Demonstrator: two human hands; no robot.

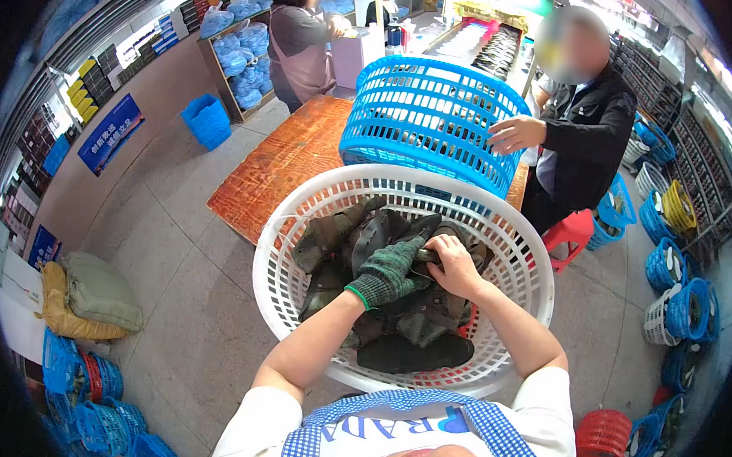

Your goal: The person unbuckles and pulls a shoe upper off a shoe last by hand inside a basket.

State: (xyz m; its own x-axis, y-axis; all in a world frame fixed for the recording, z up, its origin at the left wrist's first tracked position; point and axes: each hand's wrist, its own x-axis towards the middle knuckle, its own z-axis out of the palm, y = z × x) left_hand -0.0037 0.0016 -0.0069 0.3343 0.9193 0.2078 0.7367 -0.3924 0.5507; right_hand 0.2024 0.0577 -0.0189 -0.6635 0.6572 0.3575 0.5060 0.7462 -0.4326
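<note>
two hands [390,274] [457,267]; both holding shoes [427,323]

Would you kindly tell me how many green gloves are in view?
1: the green glove on the left hand, at the dark pieces in the white basket; others may be hidden.

Your bare forearms [316,334] reach forward from short white sleeves [253,424] and angle inward, bringing your left hand [391,272], in a green knit glove [377,282], close beside your bare right hand [456,267], whose fingers [440,243] bend, both palms turned from view.
</note>
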